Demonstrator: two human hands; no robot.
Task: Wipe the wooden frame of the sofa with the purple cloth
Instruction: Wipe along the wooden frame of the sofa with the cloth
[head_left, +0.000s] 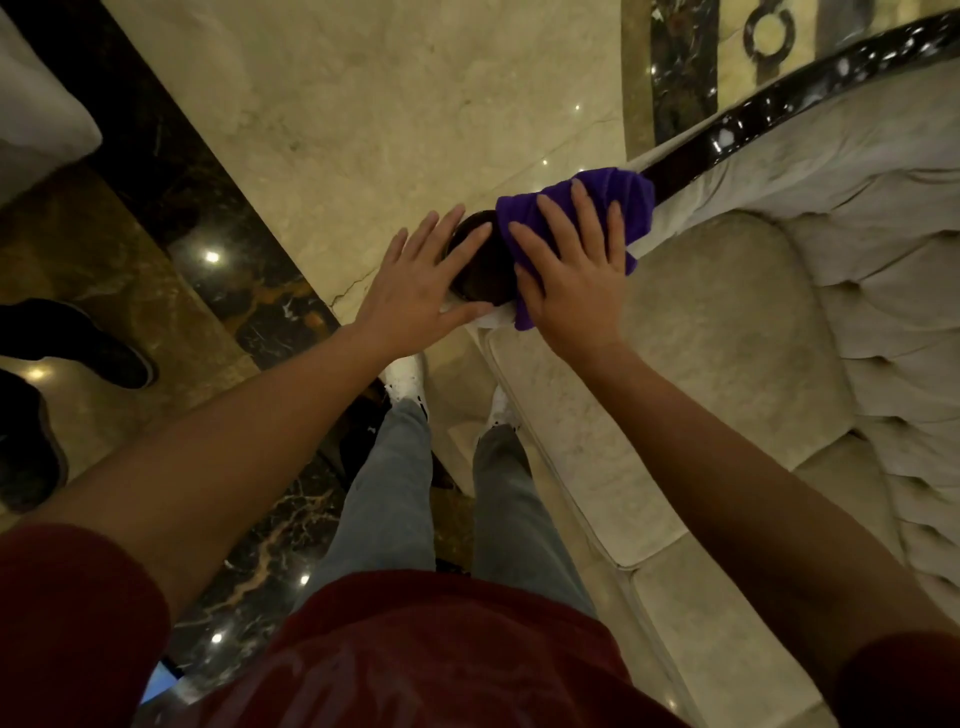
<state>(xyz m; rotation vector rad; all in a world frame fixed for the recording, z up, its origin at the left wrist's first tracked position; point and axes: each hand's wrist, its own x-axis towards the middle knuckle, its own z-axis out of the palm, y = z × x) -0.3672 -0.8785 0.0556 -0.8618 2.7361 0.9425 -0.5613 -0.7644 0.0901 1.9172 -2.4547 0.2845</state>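
The sofa's dark glossy wooden frame (810, 88) curves from the upper right down to a rounded arm end (483, 270) at the centre. A purple cloth (623, 202) is draped over the frame just behind that end. My right hand (571, 270) lies flat on the cloth with fingers spread, pressing it onto the wood. My left hand (421, 280) rests open on the left side of the rounded arm end, fingers apart, touching the wood and holding nothing.
Cream tufted sofa cushions (727, 332) fill the right side. The polished marble floor (389, 104) has a dark border band (171, 171). Another person's dark shoes (78, 343) stand at the left. My legs and white shoes (405, 374) are beside the sofa front.
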